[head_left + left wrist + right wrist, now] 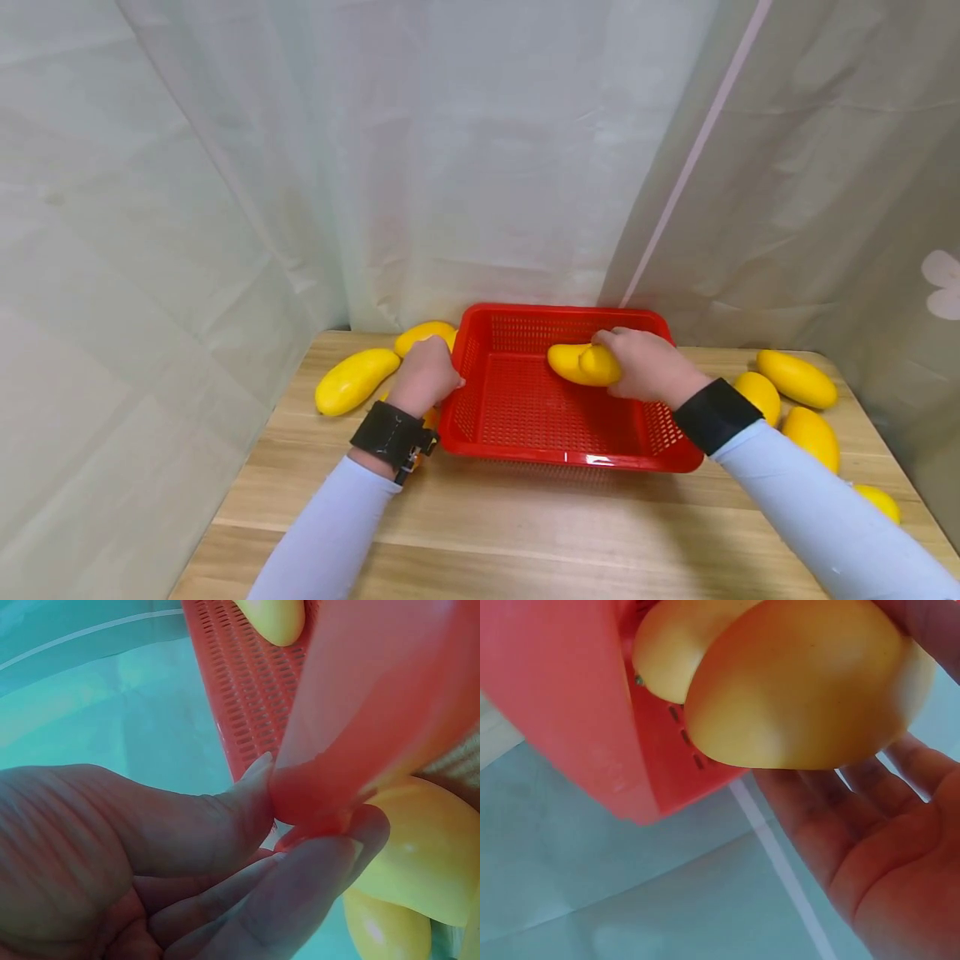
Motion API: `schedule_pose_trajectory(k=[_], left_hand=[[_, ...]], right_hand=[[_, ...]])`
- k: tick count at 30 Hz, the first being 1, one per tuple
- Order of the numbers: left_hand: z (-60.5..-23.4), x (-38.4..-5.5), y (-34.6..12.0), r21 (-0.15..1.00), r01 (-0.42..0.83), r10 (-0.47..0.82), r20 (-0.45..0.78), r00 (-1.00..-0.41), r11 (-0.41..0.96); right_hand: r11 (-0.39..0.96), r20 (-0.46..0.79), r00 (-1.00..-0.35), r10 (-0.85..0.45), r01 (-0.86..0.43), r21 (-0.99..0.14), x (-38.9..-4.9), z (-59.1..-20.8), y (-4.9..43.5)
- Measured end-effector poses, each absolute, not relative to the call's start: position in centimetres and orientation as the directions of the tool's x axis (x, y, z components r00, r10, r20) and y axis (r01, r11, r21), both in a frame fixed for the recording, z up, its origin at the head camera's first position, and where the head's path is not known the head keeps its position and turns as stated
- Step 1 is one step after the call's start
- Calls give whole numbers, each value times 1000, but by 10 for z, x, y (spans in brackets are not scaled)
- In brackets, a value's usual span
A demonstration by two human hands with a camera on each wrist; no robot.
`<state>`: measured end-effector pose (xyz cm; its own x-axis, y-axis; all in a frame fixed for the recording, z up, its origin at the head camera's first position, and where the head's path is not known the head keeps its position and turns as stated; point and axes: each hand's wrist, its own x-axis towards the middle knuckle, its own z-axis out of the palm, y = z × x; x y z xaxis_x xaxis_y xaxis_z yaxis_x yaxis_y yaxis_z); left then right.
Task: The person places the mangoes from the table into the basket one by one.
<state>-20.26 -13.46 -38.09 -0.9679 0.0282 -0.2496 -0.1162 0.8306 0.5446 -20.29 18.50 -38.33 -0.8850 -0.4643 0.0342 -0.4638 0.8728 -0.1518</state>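
A red plastic basket (517, 456) with perforated sides stands on the wooden table. At its left rim my left hand (427, 377) pinches the edge between thumb and fingers, as the left wrist view shows close up. Inside the basket lies one yellow mango (564, 362). Over the basket's right half, my right hand (651, 367) holds a second mango (802, 690), thumb on one side and fingers on the other. This held mango overlaps the lying one in the head and right wrist views.
Left of the basket, several mangoes lie on the table (525, 542), among them a long one (357, 382) and one farther back (422, 335). To the right lie several more, including a mango (797, 379) near the back edge. A pale curtain (480, 167) hangs behind.
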Motion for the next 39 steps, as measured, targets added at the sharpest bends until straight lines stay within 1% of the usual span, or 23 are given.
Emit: schedule_pose_trajectory(k=[8, 14, 29, 35, 39], left_hand=[[-381, -203, -135, 549, -113, 32, -246, -969, 828], [-381, -202, -136, 544, -130, 24, -266, -964, 829], [-380, -204, -136, 540, -119, 29, -256, -966, 833], [-381, -203, -135, 538, -109, 36, -251, -967, 836], [-381, -202, -136, 539, -108, 35, -248, -968, 835]], right_hand=[[888, -75, -890, -450, -437, -146, -197, -388, 182], [892, -126, -885, -448, -435, -121, -196, -395, 179], [864, -136, -854, -502, -501, -44, -195, -399, 173], [868, -179, -851, -494, -494, -45, -192, -404, 173], [860, -183, -843, -506, -510, -32, -193, -407, 172]])
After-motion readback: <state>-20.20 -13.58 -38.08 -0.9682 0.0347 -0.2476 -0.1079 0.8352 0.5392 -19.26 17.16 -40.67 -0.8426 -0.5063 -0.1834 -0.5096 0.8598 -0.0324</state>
